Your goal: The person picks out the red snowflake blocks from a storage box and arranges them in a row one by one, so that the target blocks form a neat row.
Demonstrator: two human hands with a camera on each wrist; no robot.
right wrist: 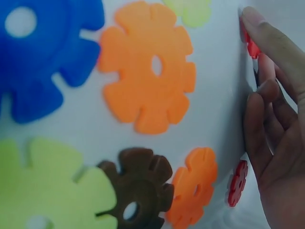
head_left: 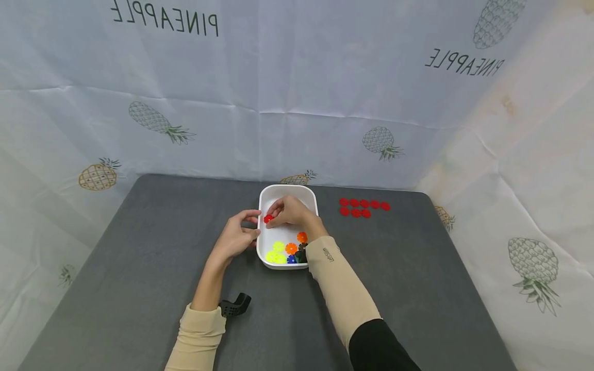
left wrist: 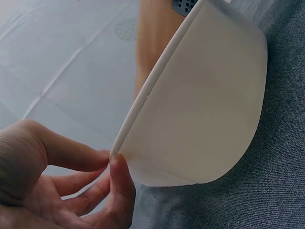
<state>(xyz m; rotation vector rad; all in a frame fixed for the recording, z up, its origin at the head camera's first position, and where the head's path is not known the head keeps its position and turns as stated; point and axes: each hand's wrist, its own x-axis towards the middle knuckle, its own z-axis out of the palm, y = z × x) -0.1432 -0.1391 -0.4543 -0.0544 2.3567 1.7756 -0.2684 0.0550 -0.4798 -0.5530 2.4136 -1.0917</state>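
A white plastic tray (head_left: pixel 263 242) stands on the table. My left hand (head_left: pixel 235 238) pinches its left rim; in the left wrist view the thumb and a finger of that hand (left wrist: pixel 81 176) meet at the rim. My right hand (head_left: pixel 292 212) reaches inside the tray, its thumb and fingers closing on a small red flower-shaped disc (head_left: pixel 268 219). That red disc (right wrist: pixel 252 44) is partly hidden by the fingers in the right wrist view, where another red disc (right wrist: pixel 238 183) lies below the hand.
Yellow discs (head_left: pixel 277 252), orange discs (head_left: pixel 291 248), a blue disc (head_left: pixel 291 259) and dark discs (head_left: pixel 300 256) lie in the tray's near end. Two rows of red discs (head_left: pixel 364 203) lie on the grey table (head_left: pixel 394 268) to the right. A pineapple-print curtain (head_left: pixel 287 93) hangs behind.
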